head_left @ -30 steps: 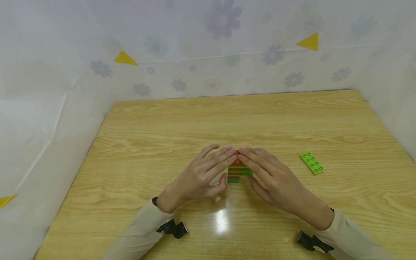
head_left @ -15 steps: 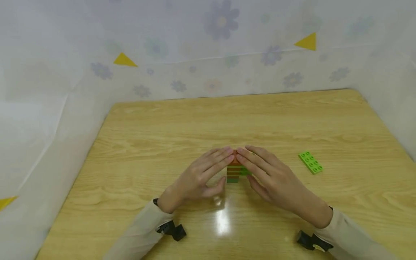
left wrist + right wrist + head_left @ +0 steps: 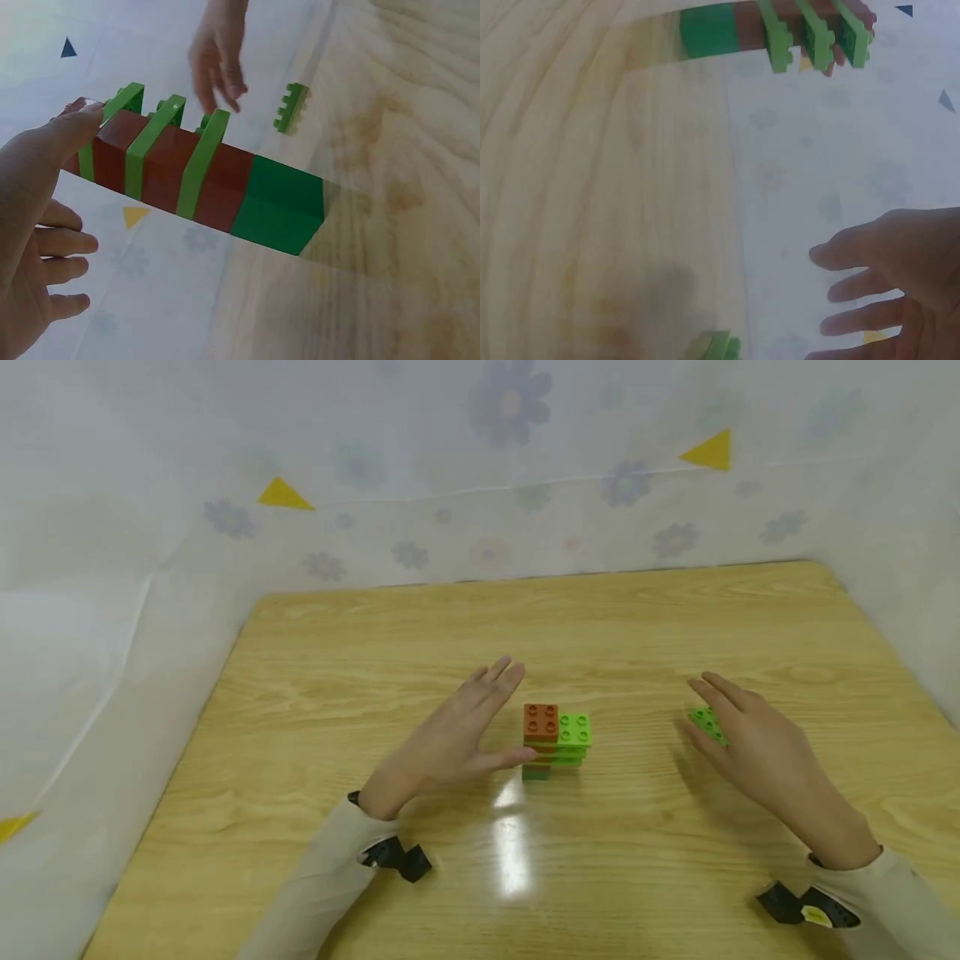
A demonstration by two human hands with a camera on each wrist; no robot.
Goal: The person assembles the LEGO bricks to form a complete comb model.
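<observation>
A tower of toy building bricks (image 3: 541,723) stands upright on the table. At its base is a dark green brick (image 3: 277,201); above it reddish-brown bricks alternate with light green plates (image 3: 201,166) that jut out to the right. My left hand (image 3: 450,739) is spread beside the tower's left side, fingers straight, and the thumb overlaps the tower's front near the top. Over to the right, my right hand (image 3: 768,752) hovers above a loose light green plate (image 3: 707,724) with nothing in its fingers, hiding part of it.
The wooden table (image 3: 420,643) ends at a pale flowered cloth (image 3: 442,468) behind, with yellow triangles on it. Small black wrist cameras (image 3: 783,903) sit under both forearms.
Both hands have come off the tower's top, which now shows. The left has opened out to the left side; the right has moved right, over the loose plate. The tower has stayed put.
</observation>
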